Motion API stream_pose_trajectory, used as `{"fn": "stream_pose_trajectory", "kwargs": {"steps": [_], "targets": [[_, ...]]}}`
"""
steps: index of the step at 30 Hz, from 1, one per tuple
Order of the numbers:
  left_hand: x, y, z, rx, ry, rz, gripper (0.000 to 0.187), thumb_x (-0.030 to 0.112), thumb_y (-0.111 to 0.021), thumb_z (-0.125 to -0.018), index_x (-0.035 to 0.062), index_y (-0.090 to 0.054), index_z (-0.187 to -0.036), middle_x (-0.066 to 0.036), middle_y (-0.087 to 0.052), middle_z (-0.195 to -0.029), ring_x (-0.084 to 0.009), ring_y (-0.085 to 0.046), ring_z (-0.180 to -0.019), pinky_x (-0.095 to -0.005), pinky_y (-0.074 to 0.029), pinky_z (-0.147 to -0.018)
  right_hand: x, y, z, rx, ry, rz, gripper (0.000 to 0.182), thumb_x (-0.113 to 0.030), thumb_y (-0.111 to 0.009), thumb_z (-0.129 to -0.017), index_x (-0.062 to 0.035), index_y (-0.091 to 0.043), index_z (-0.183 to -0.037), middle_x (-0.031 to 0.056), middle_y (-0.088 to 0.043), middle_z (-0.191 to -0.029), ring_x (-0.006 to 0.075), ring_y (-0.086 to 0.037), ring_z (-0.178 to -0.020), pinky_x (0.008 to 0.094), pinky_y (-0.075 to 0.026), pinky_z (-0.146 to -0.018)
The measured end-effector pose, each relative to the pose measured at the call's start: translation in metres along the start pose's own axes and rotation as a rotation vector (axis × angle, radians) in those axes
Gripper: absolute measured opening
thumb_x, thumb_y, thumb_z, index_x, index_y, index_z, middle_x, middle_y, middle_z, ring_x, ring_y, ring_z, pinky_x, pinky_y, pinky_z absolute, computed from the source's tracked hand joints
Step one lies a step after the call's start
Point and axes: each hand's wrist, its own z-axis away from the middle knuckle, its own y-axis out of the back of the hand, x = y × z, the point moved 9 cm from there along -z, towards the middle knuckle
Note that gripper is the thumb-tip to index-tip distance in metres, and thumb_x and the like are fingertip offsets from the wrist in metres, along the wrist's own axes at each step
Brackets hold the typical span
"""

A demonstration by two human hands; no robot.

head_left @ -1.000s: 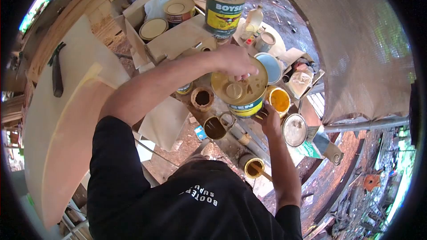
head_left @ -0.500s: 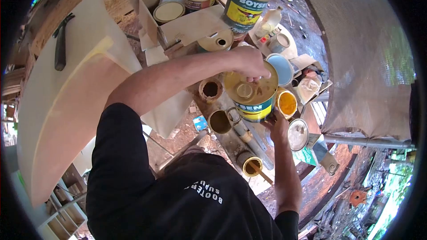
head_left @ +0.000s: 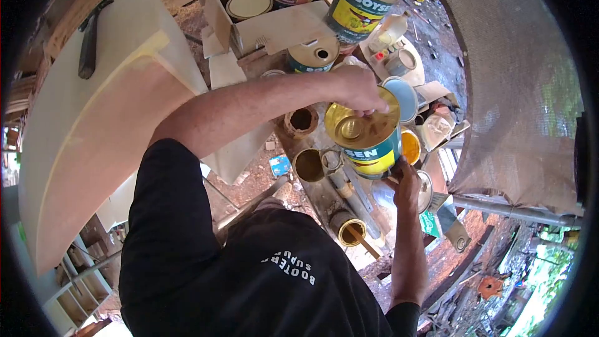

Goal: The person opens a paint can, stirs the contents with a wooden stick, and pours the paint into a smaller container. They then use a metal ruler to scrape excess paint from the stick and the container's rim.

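Observation:
A gold-topped paint can (head_left: pixel 374 161) with a green and yellow label hangs tilted over the cluttered work surface. My left hand (head_left: pixel 363 92) reaches across from the left, its fingers closed at the can's top rim. Low on the can's right side, my right hand (head_left: pixel 407 182) grips it near the base. Just right of the can is an open tin of orange-yellow paint (head_left: pixel 410 147), partly hidden behind it. A light blue round lid or tin (head_left: pixel 401 98) lies beyond my left hand.
A brown-stained tin (head_left: pixel 301 122), an open can (head_left: pixel 309 165) and a can with a stick (head_left: pixel 351 231) stand nearby. Farther back are a large paint can (head_left: pixel 360 9) and a cardboard box (head_left: pixel 284 26). A hammer (head_left: pixel 89 47) lies on the pale curved panel (head_left: pixel 106 131) at left.
The held can has moved slightly right, with both hands still on it. Its top now tilts more and more of its label shows. The whole view has shifted a little.

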Motion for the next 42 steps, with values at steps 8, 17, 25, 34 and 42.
{"fn": "stream_pose_trajectory", "kwargs": {"steps": [8, 17, 25, 34, 42], "targets": [[-0.026, -0.023, 0.002, -0.037, -0.005, -0.047, 0.055, 0.064, -0.064, -0.091, 0.0138, -0.084, -0.078, -0.002, -0.081, -0.083, -0.0222, -0.077, -0.084, -0.0388, -0.059, -0.081, -0.003, 0.004, 0.018, 0.041, -0.018, 0.026, 0.05, -0.04, -0.072, -0.103, 0.0056, -0.065, -0.121, 0.0139, -0.068, -0.104, 0.0232, -0.073, -0.087, 0.0408, -0.069, -0.073], [-0.042, -0.02, 0.008, -0.009, 0.027, -0.071, 0.061, 0.067, -0.08, -0.083, 0.0061, -0.083, -0.084, -0.008, -0.08, -0.081, -0.0225, -0.076, -0.077, -0.038, -0.058, -0.072, -0.008, -0.012, 0.038, 0.029, -0.002, 0.053, 0.05, -0.04, -0.074, -0.102, 0.0065, -0.064, -0.118, 0.0115, -0.068, -0.098, 0.0206, -0.072, -0.082, 0.0389, -0.068, -0.068], [-0.04, -0.018, 0.012, 0.049, -0.024, -0.074, 0.065, 0.069, -0.082, -0.079, 0.0042, -0.081, -0.082, -0.012, -0.078, -0.08, -0.0258, -0.075, -0.076, -0.0404, -0.057, -0.071, -0.004, -0.009, 0.045, 0.027, 0.02, 0.06, 0.055, -0.04, -0.074, -0.102, 0.0106, -0.062, -0.121, 0.0152, -0.068, -0.102, 0.0232, -0.073, -0.086, 0.0401, -0.069, -0.069], [-0.024, -0.025, 0.017, 0.012, -0.015, -0.043, 0.063, 0.067, -0.083, -0.079, 0.0042, -0.08, -0.08, -0.011, -0.077, -0.077, -0.0251, -0.073, -0.072, -0.0407, -0.056, -0.069, 0.008, 0.009, 0.066, 0.087, -0.005, 0.027, 0.055, -0.037, -0.075, -0.103, 0.0114, -0.06, -0.125, 0.0153, -0.069, -0.101, 0.0228, -0.073, -0.087, 0.038, -0.069, -0.066], [-0.022, -0.036, 0.018, -0.018, -0.012, -0.07, 0.062, 0.067, -0.082, -0.08, 0.0052, -0.081, -0.08, -0.011, -0.077, -0.078, -0.0239, -0.073, -0.072, -0.0402, -0.056, -0.069, 0.018, 0.017, 0.072, 0.092, -0.022, 0.022, 0.055, -0.036, -0.075, -0.103, 0.0117, -0.058, -0.126, 0.0148, -0.068, -0.102, 0.0228, -0.072, -0.087, 0.0388, -0.069, -0.066]]}}
